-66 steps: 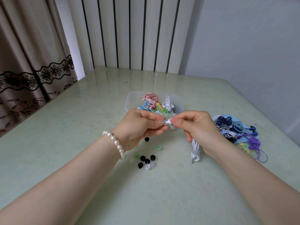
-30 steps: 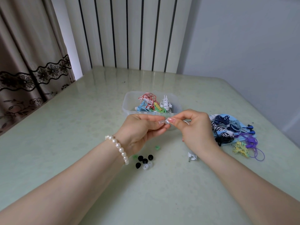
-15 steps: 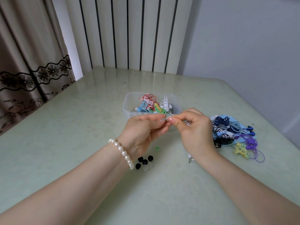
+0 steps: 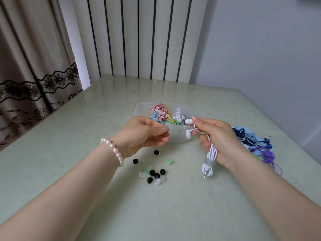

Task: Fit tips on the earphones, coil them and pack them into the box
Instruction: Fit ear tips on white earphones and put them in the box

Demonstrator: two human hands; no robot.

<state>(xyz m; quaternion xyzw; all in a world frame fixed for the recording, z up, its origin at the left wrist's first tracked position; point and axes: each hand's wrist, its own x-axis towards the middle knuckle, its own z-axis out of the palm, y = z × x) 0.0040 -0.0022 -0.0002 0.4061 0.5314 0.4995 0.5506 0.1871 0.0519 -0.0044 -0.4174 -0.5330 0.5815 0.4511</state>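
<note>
My right hand (image 4: 218,138) grips a coiled white earphone set (image 4: 211,153), bound by a grey tie, its jack hanging just above the table. Its two white earbuds (image 4: 188,126) stick out to the left of my fingertips, one above the other. My left hand (image 4: 144,134) hovers a short gap to their left, thumb and fingers pinched together with nothing visible between them. Loose black, green and clear ear tips (image 4: 153,174) lie on the table below my hands. Behind them stands the clear plastic box (image 4: 139,108), holding several coiled coloured earphones (image 4: 165,113).
A pile of dark blue, striped, purple and yellow earphones (image 4: 251,140) lies on a light blue sheet at the right, behind my right wrist. The pale green table (image 4: 86,136) meets a curtain on the left and a striped panel behind.
My hands were pressed together at an earbud; now they have drawn apart. The left hand has let go, and the right hand has turned so the coil and both earbuds show.
</note>
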